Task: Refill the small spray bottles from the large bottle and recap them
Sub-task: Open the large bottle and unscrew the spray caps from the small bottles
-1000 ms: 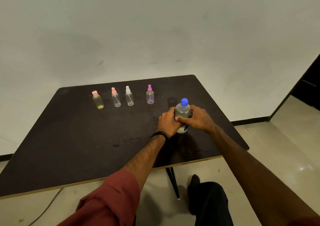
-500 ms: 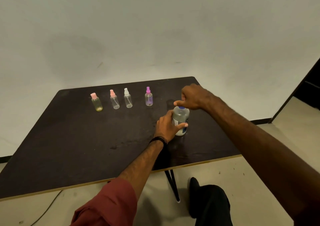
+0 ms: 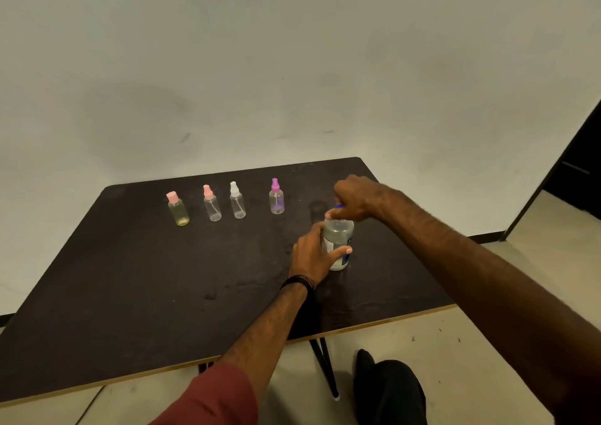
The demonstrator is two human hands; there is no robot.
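Now on top, the right hand (image 3: 356,196) pinches the blue cap (image 3: 339,206) to twist it, while the left hand (image 3: 313,255) grips the large bottle (image 3: 338,242) steady, four small spray bottles (image 3: 239,201) waiting at ten o'clock.

Dark brown table (image 3: 130,278), blue cap (image 3: 339,206), purple-tinted bottle (image 3: 276,200).

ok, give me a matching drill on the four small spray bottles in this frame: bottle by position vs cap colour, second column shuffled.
Column 1:
1. leftmost small bottle
2. second small bottle from left
3. third small bottle from left
4. rightmost small bottle

Column 2:
A. white spray cap, clear body
B. magenta spray cap, purple tint
C. wide pink cap, yellowish tint
D. pink spray cap, clear body

Pairs: 1-C, 2-D, 3-A, 4-B
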